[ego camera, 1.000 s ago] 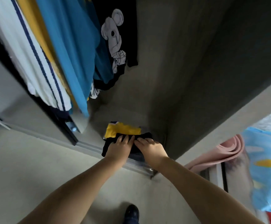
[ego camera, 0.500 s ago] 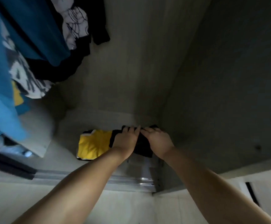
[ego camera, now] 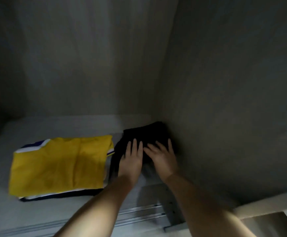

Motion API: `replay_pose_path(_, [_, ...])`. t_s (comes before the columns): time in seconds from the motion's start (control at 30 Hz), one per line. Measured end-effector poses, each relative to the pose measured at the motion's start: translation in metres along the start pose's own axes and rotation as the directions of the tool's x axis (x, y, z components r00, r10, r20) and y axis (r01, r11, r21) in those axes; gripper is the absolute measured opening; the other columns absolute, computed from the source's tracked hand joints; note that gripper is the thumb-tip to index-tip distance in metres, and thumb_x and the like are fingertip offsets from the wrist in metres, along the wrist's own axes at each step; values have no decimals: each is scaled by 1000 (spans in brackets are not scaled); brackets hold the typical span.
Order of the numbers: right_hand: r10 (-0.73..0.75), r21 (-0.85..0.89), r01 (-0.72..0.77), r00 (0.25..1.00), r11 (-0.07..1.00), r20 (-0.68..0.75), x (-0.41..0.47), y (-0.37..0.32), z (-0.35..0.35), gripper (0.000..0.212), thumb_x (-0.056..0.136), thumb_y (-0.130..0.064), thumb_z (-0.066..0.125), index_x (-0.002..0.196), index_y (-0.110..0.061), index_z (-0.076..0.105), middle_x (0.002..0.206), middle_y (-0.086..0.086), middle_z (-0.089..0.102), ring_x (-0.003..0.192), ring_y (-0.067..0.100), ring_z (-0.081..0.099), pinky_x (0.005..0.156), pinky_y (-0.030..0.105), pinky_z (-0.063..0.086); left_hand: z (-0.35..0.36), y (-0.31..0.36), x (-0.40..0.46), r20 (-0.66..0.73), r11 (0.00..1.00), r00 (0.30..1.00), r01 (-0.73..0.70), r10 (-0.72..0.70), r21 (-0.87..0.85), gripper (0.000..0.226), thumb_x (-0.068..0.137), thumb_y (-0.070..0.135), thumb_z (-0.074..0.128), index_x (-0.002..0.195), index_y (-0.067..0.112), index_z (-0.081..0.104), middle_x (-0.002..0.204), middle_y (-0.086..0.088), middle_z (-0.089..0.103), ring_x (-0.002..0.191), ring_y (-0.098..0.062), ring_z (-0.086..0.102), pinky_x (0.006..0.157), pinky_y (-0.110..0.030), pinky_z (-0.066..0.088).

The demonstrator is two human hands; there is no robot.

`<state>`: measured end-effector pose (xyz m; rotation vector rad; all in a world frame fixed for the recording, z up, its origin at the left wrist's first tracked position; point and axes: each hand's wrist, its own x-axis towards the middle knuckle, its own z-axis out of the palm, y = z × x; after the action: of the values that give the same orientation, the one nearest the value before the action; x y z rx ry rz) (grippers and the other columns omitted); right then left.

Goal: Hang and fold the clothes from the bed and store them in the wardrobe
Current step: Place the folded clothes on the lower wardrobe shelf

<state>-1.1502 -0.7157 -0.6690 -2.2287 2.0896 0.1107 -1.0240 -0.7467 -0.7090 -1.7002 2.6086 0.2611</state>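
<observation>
No text, label, brand, number or sign can be read anywhere in the head view.

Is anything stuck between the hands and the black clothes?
No. The left hand and the right hand lie flat on the folded black garment, which already sits in the wardrobe corner beside the yellow shirt.
</observation>
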Motion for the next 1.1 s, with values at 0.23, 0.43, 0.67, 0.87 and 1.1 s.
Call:
replay_pose_path(0.23, [81, -8, -82, 970, 997, 227, -41, 8, 87, 71, 95, -5, 35, 153, -34, 6, 162, -8, -4, 148, 22, -13, 113, 52, -17, 75, -1, -37, 250, 984, 959, -157, 132, 85, 83, 92, 10, 38, 148, 24, -22, 148, -6, -39, 139, -26, -32, 111, -62, 0])
replay_pose_path(0.43, [145, -82, -122, 899, 989, 413, -43, 1, 42, 75, 93, -16, 46, 154, -28, 5, 162, 1, -1, 149, 19, -7, 115, 56, -6, 16, -9, -31, 469, 981, 864, -193, 185, -32, 79, 96, 32, 45, 153, 24, -9, 157, -9, -24, 144, -24, -23, 116, -55, 3])
replay_pose_path(0.67, [121, 22, -132, 953, 991, 277, -49, -25, -141, 62, 99, -21, 36, 154, -19, 7, 160, 7, 12, 146, 22, 14, 114, 39, 22, -169, -10, -54, 235, 981, 957, -188, 171, 51, 70, 97, 34, 42, 153, 21, 3, 161, -7, 4, 148, -23, 0, 117, -50, 5])
replay_pose_path(0.87, [324, 137, -338, 939, 931, 113, -49, -49, -322, 46, 97, -43, 39, 136, -18, 42, 135, 7, 46, 125, 25, 42, 90, 35, 43, -346, 3, -62, -28, 986, 985, -168, 168, 14, 59, 96, 41, 37, 149, 21, 21, 149, -1, 32, 141, -18, 23, 114, -49, 10])
replay_pose_path(1.1, [374, 153, -386, 922, 910, 103, -104, -65, -436, 34, 99, -38, 35, 117, -16, 54, 121, 10, 61, 109, 28, 59, 80, 34, 46, -460, 16, -117, 6, 971, 972, -235, 235, -47, 57, 99, 45, 31, 150, 23, 22, 146, 1, 39, 135, -19, 33, 111, -39, 20])
